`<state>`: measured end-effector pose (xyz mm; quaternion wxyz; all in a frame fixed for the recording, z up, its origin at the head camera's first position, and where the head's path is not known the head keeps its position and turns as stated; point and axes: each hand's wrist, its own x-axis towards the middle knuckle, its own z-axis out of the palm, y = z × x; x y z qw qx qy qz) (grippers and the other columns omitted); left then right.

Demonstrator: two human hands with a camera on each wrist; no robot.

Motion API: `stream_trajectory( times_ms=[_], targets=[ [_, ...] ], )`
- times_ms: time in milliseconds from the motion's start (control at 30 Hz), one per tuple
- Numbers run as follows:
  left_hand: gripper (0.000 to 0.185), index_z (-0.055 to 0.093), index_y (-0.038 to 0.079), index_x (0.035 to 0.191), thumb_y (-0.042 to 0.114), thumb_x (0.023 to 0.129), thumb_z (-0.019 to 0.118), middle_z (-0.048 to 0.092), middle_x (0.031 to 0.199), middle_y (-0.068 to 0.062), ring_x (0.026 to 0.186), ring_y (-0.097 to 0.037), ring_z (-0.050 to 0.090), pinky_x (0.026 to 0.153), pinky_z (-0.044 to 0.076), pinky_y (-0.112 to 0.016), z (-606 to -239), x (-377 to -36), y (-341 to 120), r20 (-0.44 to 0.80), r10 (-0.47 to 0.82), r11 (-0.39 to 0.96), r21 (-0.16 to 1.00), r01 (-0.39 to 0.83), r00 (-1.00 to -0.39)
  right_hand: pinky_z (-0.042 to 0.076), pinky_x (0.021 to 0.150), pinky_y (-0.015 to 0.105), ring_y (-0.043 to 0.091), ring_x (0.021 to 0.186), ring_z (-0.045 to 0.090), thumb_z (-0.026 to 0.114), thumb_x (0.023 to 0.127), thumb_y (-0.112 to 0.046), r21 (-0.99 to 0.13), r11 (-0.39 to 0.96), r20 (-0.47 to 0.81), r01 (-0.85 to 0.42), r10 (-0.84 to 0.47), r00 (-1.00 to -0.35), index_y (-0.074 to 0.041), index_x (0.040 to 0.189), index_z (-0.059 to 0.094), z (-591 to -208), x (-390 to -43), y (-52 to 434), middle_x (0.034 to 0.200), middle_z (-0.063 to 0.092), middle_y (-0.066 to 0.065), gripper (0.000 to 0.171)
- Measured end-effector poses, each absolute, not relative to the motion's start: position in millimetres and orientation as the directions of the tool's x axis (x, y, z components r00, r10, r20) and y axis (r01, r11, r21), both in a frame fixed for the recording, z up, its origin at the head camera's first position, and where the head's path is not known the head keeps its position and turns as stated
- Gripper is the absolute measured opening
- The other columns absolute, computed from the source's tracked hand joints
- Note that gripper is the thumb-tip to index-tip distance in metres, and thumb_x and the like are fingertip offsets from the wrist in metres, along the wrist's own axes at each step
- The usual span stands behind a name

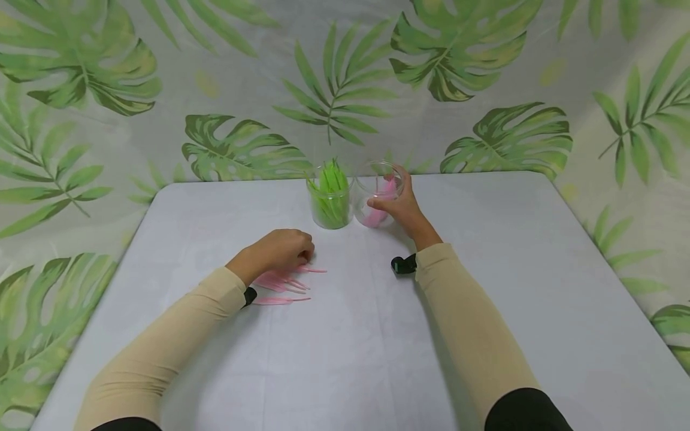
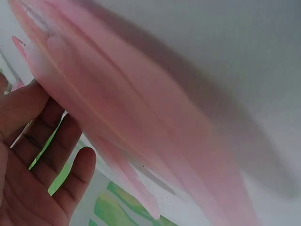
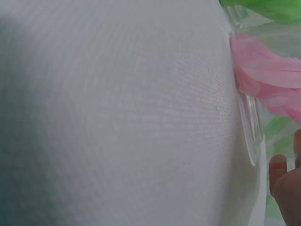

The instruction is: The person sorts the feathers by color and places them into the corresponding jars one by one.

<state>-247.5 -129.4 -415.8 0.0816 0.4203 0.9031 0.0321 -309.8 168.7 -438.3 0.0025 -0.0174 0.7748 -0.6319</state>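
My left hand bends over several pink feathers on the white table and pinches one near its quill. In the left wrist view the pink feathers loom large and blurred beside the fingers, so the fingertip contact is partly hidden. My right hand grips a clear jar by its side, thumb in front and fingers behind. Inside that jar stand pink feathers; the right wrist view shows a pink feather through the wall, with fingers at the edge.
Left of the held jar, close beside it, stands another clear jar filled with green feathers. Both jars are near the back edge of the white-covered table. A leaf-printed cloth hangs behind.
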Motion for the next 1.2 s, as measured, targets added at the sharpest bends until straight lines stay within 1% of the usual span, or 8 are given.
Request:
stream_trajectory(
  times_ms=[200, 367, 500, 667, 733, 867, 1000, 1200],
  targets=[
    [0.014, 0.070, 0.014, 0.080, 0.004, 0.089, 0.066, 0.063, 0.082, 0.002, 0.078, -0.014, 0.059, 0.071, 0.052, -0.032, -419.1, -247.4, -128.8, -0.096, 0.764, 0.645, 0.114, 0.755, -0.638, 0.030, 0.120, 0.052, 0.031, 0.143, 0.034, 0.083, 0.079, -0.018, -0.980, 0.198, 0.022, -0.028, -0.030, -0.999, -0.035, 0.153, 0.014, -436.9, -309.1, 168.2, 0.158, 0.033, 0.008, 0.103],
    [0.011, 0.069, 0.013, 0.083, 0.007, 0.092, 0.064, 0.065, 0.086, 0.001, 0.081, -0.016, 0.062, 0.074, 0.054, -0.035, -420.6, -248.8, -128.6, -0.064, 0.765, 0.643, 0.099, 0.759, -0.640, 0.027, 0.121, 0.054, 0.031, 0.145, 0.031, 0.083, 0.079, -0.020, -0.980, 0.200, 0.009, -0.015, -0.034, -0.999, -0.035, 0.154, 0.013, -436.3, -308.8, 168.6, 0.158, 0.031, 0.009, 0.104],
    [0.010, 0.068, 0.011, 0.090, 0.009, 0.096, 0.061, 0.068, 0.091, -0.001, 0.085, -0.018, 0.063, 0.080, 0.054, -0.037, -416.7, -253.3, -131.5, -0.024, 0.741, 0.669, 0.105, 0.736, -0.671, 0.025, 0.122, 0.054, 0.031, 0.146, 0.028, 0.083, 0.079, -0.020, -0.980, 0.197, 0.002, -0.009, -0.036, -0.999, -0.036, 0.154, 0.013, -436.1, -308.6, 168.5, 0.159, 0.030, 0.009, 0.104],
    [0.009, 0.067, 0.009, 0.090, 0.006, 0.095, 0.061, 0.068, 0.089, -0.003, 0.082, -0.018, 0.061, 0.078, 0.054, -0.036, -407.5, -259.3, -136.8, 0.053, 0.726, 0.675, 0.134, 0.725, -0.686, 0.024, 0.123, 0.052, 0.030, 0.146, 0.028, 0.082, 0.079, -0.016, -0.984, 0.176, 0.021, -0.028, -0.043, -0.999, -0.034, 0.154, 0.012, -436.0, -308.6, 169.3, 0.159, 0.029, 0.010, 0.104],
    [0.010, 0.070, 0.008, 0.095, 0.004, 0.094, 0.061, 0.071, 0.094, -0.004, 0.087, -0.021, 0.065, 0.081, 0.055, -0.038, -405.4, -260.7, -139.1, 0.074, 0.718, 0.677, 0.153, 0.720, -0.692, 0.024, 0.123, 0.051, 0.031, 0.146, 0.028, 0.082, 0.080, -0.017, -0.984, 0.174, 0.020, -0.027, -0.046, -0.999, -0.034, 0.155, 0.012, -435.2, -307.9, 169.1, 0.159, 0.029, 0.011, 0.104],
    [0.022, 0.074, 0.010, 0.109, 0.001, 0.093, 0.061, 0.073, 0.107, -0.006, 0.102, -0.026, 0.067, 0.086, 0.056, -0.042, -401.0, -262.7, -143.1, 0.092, 0.698, 0.688, 0.185, 0.701, -0.710, 0.023, 0.123, 0.053, 0.032, 0.147, 0.027, 0.081, 0.080, -0.018, -0.983, 0.182, 0.008, -0.017, -0.050, -0.999, -0.034, 0.155, 0.010, -434.5, -306.4, 168.8, 0.160, 0.028, 0.011, 0.104],
    [0.023, 0.073, 0.010, 0.112, 0.002, 0.095, 0.061, 0.071, 0.104, -0.007, 0.096, -0.024, 0.066, 0.080, 0.055, -0.039, -387.8, -264.4, -145.3, 0.134, 0.682, 0.679, 0.246, 0.691, -0.719, 0.024, 0.122, 0.053, 0.031, 0.146, 0.028, 0.082, 0.080, -0.018, -0.983, 0.182, 0.000, -0.009, -0.047, -0.999, -0.035, 0.155, 0.011, -436.8, -306.2, 168.9, 0.159, 0.029, 0.010, 0.105],
    [0.020, 0.068, 0.004, 0.115, 0.004, 0.097, 0.059, 0.070, 0.101, -0.012, 0.086, -0.022, 0.062, 0.075, 0.052, -0.037, -350.5, -266.9, -143.9, 0.322, 0.629, 0.593, 0.390, 0.704, -0.708, 0.026, 0.121, 0.054, 0.032, 0.146, 0.028, 0.083, 0.079, -0.019, -0.981, 0.192, 0.011, -0.018, -0.038, -0.999, -0.035, 0.154, 0.013, -438.1, -307.1, 168.9, 0.159, 0.029, 0.010, 0.103]
  ],
)
